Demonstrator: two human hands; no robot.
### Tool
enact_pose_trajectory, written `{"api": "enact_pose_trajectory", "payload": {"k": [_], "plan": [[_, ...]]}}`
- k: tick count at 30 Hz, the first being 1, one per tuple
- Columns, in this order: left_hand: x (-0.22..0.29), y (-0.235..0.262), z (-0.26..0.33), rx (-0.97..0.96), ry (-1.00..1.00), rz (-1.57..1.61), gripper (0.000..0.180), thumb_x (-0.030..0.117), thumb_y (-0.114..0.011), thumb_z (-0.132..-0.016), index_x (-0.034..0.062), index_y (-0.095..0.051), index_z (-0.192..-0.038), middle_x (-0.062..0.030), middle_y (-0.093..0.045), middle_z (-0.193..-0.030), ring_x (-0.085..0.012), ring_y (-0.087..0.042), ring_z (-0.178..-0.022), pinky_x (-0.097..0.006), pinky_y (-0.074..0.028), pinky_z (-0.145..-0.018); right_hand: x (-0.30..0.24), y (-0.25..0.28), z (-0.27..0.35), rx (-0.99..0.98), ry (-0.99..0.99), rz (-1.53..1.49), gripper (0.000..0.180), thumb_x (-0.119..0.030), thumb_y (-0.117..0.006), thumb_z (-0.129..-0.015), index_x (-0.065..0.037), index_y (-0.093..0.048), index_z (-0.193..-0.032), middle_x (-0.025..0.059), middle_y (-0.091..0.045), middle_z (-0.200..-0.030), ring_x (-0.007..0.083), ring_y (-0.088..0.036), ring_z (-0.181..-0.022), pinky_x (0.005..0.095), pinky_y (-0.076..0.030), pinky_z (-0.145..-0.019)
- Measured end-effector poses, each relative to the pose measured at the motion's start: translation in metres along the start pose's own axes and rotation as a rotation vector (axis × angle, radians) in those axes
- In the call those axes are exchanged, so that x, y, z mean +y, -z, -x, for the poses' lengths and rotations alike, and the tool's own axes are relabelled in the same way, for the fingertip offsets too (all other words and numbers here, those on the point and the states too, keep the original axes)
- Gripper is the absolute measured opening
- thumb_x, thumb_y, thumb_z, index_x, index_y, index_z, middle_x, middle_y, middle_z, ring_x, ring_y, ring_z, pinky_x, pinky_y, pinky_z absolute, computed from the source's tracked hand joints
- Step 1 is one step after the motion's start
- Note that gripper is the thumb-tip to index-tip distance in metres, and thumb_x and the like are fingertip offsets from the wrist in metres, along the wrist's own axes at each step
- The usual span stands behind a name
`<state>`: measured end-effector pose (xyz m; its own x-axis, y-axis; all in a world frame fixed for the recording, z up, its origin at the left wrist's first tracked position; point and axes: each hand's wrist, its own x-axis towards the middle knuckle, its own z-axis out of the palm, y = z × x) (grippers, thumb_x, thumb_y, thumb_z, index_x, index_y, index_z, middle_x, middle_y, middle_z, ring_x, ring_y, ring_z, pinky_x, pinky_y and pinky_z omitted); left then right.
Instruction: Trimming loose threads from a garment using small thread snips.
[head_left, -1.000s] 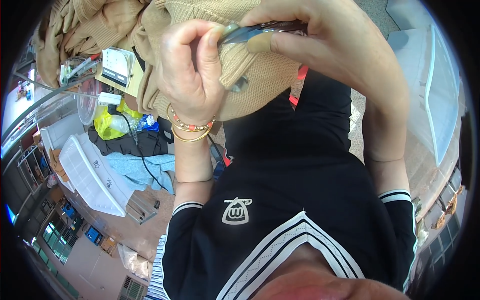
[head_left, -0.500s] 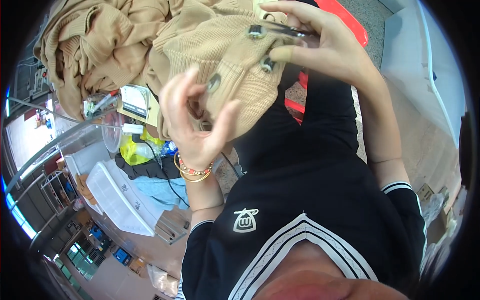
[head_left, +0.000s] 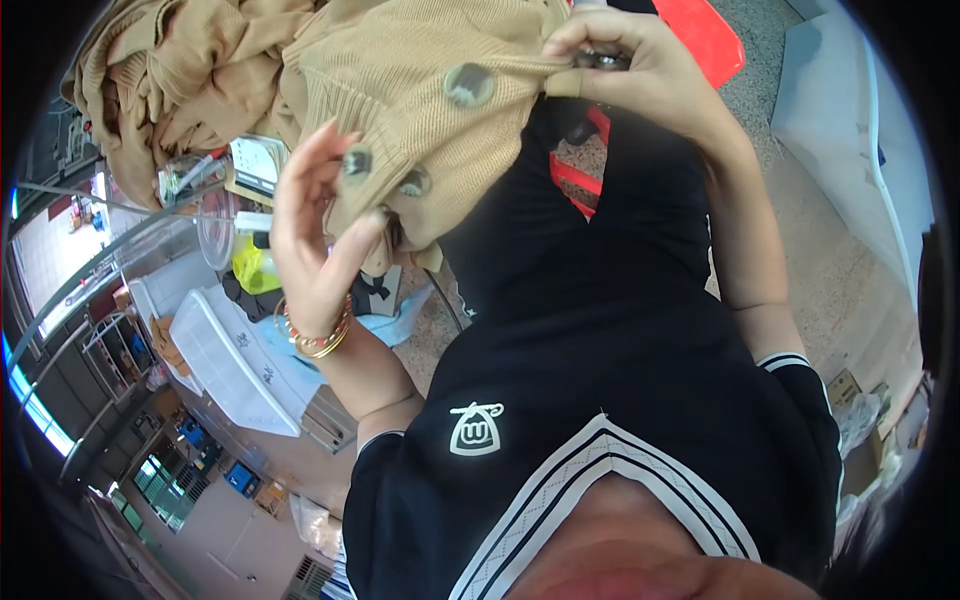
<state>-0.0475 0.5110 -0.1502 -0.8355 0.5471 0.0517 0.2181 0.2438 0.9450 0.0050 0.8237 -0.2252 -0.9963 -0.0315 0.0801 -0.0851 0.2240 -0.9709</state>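
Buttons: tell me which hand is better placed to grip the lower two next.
Left, probably: the left hand is close beside those buttons, thumb and fingers spread, while the right hand pinches the knit farther off.

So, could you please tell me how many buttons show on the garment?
3: one button highest on the garment, a second button by the left hand, and a third button just right of that. Folds may hide others.

Right hand (head_left: 640, 85) pinches tan knit garment (head_left: 440, 135) with 3 buttons (head_left: 468, 86); left hand (head_left: 315, 245) touches it
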Motion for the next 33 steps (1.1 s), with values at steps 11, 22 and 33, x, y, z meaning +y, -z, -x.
{"api": "enact_pose_trajectory", "payload": {"k": [11, 22, 33], "plan": [[-0.007, -0.005, 0.005, 0.444, -0.613, -0.317, 0.019, -0.010, -0.064, -0.065, 0.0026, -0.059, -0.079, -0.0116, -0.060, -0.089, -0.0220, -0.060, -0.085, -0.035, -0.053, -0.079, -0.036, 0.005, 0.014, 0.354, 0.722, 0.476, 0.024, 0.001, -0.075, -0.076, 0.003, -0.066, -0.098, 0.0089, -0.062, -0.092, 0.0132, -0.058, -0.079, 0.0209, -0.043, -0.064], [-0.060, 0.000, 0.008, 0.555, -0.661, -0.447, 0.018, -0.007, -0.068, -0.065, 0.0053, -0.063, -0.077, -0.0101, -0.063, -0.095, -0.0229, -0.062, -0.090, -0.032, -0.051, -0.082, -0.005, -0.020, 0.028, 0.179, 0.581, 0.564, 0.042, 0.015, -0.067, -0.057, -0.002, -0.068, -0.096, 0.0074, -0.061, -0.086, 0.0126, -0.061, -0.066, 0.0244, -0.050, -0.054], [-0.060, -0.010, 0.046, 0.334, 0.229, 0.516, 0.032, 0.025, -0.045, -0.103, -0.0014, -0.055, -0.119, -0.0048, -0.062, -0.098, -0.0105, -0.054, -0.081, -0.023, -0.042, -0.072, -0.052, -0.020, 0.030, 0.121, 0.446, 0.283, 0.044, -0.003, -0.082, -0.066, -0.003, -0.067, -0.108, 0.0018, -0.058, -0.096, 0.0045, -0.047, -0.067, 0.0192, -0.037, -0.055]]}}
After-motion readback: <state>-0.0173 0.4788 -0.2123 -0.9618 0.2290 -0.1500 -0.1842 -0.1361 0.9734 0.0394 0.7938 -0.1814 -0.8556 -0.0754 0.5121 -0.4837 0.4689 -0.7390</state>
